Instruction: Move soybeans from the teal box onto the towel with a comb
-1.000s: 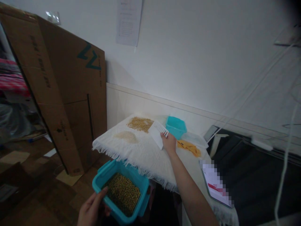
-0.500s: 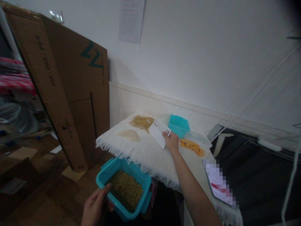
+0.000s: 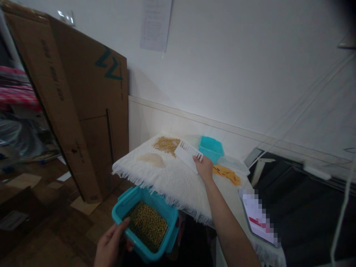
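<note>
My left hand (image 3: 112, 241) grips the near left rim of a teal plastic tub (image 3: 169, 241), thumb over the edge and fingers underneath. Soybeans (image 3: 151, 224) cover the bottom of this tub, which is held just below the table's front fringe. Over the table, my right hand (image 3: 204, 167) pinches a white card (image 3: 186, 155) with a row of slots along its upper edge. The card's left end is at the right side of a heap of soybeans (image 3: 166, 144) on the cloth. Nearer the front lies a low pile of pale fine grain (image 3: 152, 160).
A fringed white cloth (image 3: 172, 189) covers the table. Behind my right hand stand a second teal tub (image 3: 211, 148) and a clear lid (image 3: 233, 163), with a yellow cloth (image 3: 226, 174) close by. A tablet (image 3: 260, 218) lies at right. A tall cardboard box (image 3: 91, 92) stands at left.
The card has turned slightly flatter and shifted a little to the left against the bean heap. My left hand still holds the tub in nearly the same place.
</note>
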A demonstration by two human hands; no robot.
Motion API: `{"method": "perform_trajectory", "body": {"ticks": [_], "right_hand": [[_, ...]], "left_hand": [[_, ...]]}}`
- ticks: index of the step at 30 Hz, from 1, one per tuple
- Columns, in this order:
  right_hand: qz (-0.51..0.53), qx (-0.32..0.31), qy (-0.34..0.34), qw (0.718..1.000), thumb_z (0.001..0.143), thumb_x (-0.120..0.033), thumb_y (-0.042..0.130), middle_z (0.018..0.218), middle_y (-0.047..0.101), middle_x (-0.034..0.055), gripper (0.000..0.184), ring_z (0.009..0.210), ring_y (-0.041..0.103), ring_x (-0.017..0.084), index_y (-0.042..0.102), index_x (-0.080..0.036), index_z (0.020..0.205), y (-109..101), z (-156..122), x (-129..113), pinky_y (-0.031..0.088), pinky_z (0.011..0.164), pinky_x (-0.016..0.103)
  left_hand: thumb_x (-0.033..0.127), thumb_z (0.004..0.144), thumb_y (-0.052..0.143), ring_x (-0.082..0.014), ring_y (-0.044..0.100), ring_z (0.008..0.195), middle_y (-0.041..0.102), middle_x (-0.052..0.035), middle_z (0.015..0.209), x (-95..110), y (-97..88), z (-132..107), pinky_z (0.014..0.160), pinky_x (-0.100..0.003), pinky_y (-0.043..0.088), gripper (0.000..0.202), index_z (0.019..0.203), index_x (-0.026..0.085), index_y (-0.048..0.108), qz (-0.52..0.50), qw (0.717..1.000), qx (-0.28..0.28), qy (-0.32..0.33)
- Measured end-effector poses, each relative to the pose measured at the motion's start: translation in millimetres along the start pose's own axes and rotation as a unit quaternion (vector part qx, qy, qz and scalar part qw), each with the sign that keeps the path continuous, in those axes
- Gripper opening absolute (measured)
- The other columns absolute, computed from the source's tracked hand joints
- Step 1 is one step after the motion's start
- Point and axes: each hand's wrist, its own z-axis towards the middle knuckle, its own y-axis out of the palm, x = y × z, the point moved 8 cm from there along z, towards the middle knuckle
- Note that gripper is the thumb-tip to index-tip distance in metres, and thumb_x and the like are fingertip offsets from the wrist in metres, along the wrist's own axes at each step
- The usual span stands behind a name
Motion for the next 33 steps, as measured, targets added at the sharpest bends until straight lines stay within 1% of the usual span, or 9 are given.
{"method": "perform_trajectory", "body": {"ticks": [5, 10, 14, 20, 23, 27, 30, 33], "right_hand": [[-0.052, -0.005, -0.016, 0.999, 0.089, -0.043, 0.058, 0.082, 0.072, 0.0108, 0.031, 0.074, 0.062, 0.022, 0.071, -0.015, 0.084, 0, 0, -2, 0.035, 0.063, 0.028], [-0.093, -0.014, -0.027, 0.995, 0.091, -0.041, 0.059, 0.084, 0.072, 0.0097, 0.028, 0.075, 0.061, 0.02, 0.069, -0.016, 0.086, 1, 0, -3, 0.032, 0.063, 0.027], [-0.092, -0.013, -0.028, 0.995, 0.091, -0.041, 0.058, 0.082, 0.072, 0.0086, 0.027, 0.074, 0.061, 0.02, 0.068, -0.016, 0.084, 2, 0, -2, 0.031, 0.061, 0.027], [-0.086, -0.01, -0.033, 0.996, 0.09, -0.041, 0.059, 0.081, 0.071, 0.0074, 0.027, 0.071, 0.058, 0.019, 0.068, -0.016, 0.084, 2, -1, -1, 0.029, 0.06, 0.027], [-0.083, -0.012, -0.034, 0.996, 0.09, -0.041, 0.059, 0.08, 0.071, 0.0074, 0.027, 0.071, 0.058, 0.019, 0.068, -0.016, 0.083, 2, 0, 0, 0.03, 0.061, 0.027], [-0.086, -0.012, -0.033, 0.996, 0.09, -0.041, 0.059, 0.081, 0.071, 0.0083, 0.028, 0.073, 0.059, 0.02, 0.068, -0.016, 0.083, 2, 0, -1, 0.03, 0.061, 0.027], [-0.083, -0.016, -0.03, 0.996, 0.09, -0.041, 0.058, 0.08, 0.071, 0.0079, 0.027, 0.072, 0.059, 0.02, 0.068, -0.016, 0.083, 1, -1, -3, 0.031, 0.062, 0.027], [-0.075, -0.013, -0.029, 0.997, 0.09, -0.04, 0.058, 0.08, 0.071, 0.0078, 0.027, 0.072, 0.059, 0.019, 0.068, -0.016, 0.082, 0, -1, -4, 0.032, 0.062, 0.027]], "left_hand": [[0.056, 0.068, 0.074, -0.0142, 0.05, 0.038, 0.052, 0.0025, 0.04, 1, -2.4, 2, 0.041, -0.025, 0.041, 0.041, 0.051, 0.021, 0.059, 0.026, 0.999, -0.001, 0.018], [0.057, 0.064, 0.076, -0.0137, 0.049, 0.038, 0.054, 0.0019, 0.041, 6, 0.2, 0, 0.04, -0.025, 0.041, 0.042, 0.05, 0.02, 0.06, 0.028, 0.999, 0.003, 0.025], [0.06, 0.06, 0.077, -0.0134, 0.048, 0.038, 0.053, 0.0017, 0.04, 5, 1.7, -1, 0.04, -0.025, 0.039, 0.045, 0.049, 0.02, 0.06, 0.026, 1.0, 0.006, 0.013], [0.06, 0.065, 0.074, -0.0133, 0.047, 0.038, 0.052, 0.0026, 0.04, -1, -2.2, 5, 0.04, -0.025, 0.039, 0.045, 0.049, 0.021, 0.058, 0.033, 0.999, 0.004, 0.02], [0.06, 0.064, 0.075, -0.0131, 0.048, 0.038, 0.052, 0.0025, 0.04, -3, -1.5, 6, 0.04, -0.024, 0.039, 0.046, 0.048, 0.021, 0.058, 0.025, 1.0, -0.001, 0.007], [0.06, 0.06, 0.077, -0.0137, 0.048, 0.039, 0.053, 0.0022, 0.041, 4, 2.0, 2, 0.041, -0.025, 0.04, 0.044, 0.049, 0.021, 0.059, 0.026, 1.0, 0.0, 0.009], [0.06, 0.062, 0.075, -0.014, 0.048, 0.038, 0.053, 0.002, 0.04, 9, 3.3, -1, 0.04, -0.025, 0.04, 0.044, 0.048, 0.022, 0.058, 0.027, 1.0, 0.005, 0.01], [0.058, 0.063, 0.074, -0.0138, 0.048, 0.037, 0.052, 0.0021, 0.039, 8, 2.3, -2, 0.039, -0.025, 0.04, 0.043, 0.048, 0.022, 0.058, 0.029, 1.0, 0.008, 0.004]]}}
